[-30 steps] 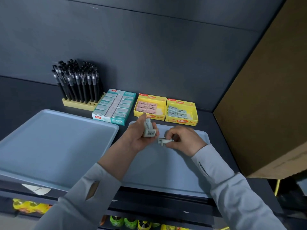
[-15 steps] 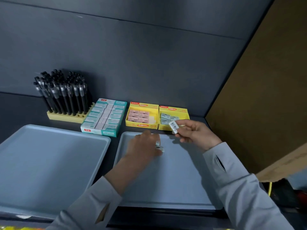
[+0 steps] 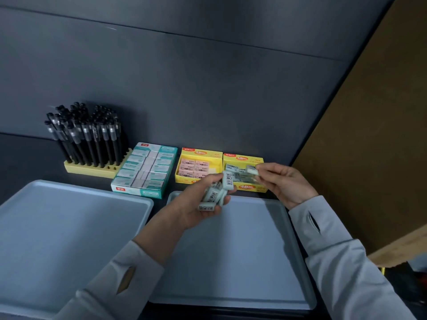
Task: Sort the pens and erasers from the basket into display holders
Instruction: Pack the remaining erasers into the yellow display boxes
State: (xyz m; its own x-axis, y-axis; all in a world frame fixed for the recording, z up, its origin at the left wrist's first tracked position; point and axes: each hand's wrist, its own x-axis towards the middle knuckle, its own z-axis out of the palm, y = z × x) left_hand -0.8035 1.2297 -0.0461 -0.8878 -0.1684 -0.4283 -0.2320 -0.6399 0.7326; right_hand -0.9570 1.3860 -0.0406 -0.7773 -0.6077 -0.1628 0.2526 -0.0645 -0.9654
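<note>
My left hand (image 3: pixel 196 210) grips a bunch of pale wrapped erasers (image 3: pixel 216 192) with barcodes, held above the far edge of the right blue tray (image 3: pixel 233 262). My right hand (image 3: pixel 284 183) pinches a single pale eraser (image 3: pixel 251 170) over the right yellow display box (image 3: pixel 245 158), which holds several pale erasers. Next to it the middle yellow box (image 3: pixel 198 155) holds pink erasers. A teal box (image 3: pixel 144 170) is full of white erasers. Black pens (image 3: pixel 87 135) stand upright in a yellow holder (image 3: pixel 90 170) at the back left.
A second blue tray (image 3: pixel 60 232) lies at the left with nothing in it. A dark wall rises behind the boxes. A brown cardboard panel (image 3: pixel 369 135) stands close on the right. The shelf's front edge runs just below the trays.
My left hand has lifted off the right tray with a bunch of erasers in it. My right hand has carried its eraser over the right yellow box.
</note>
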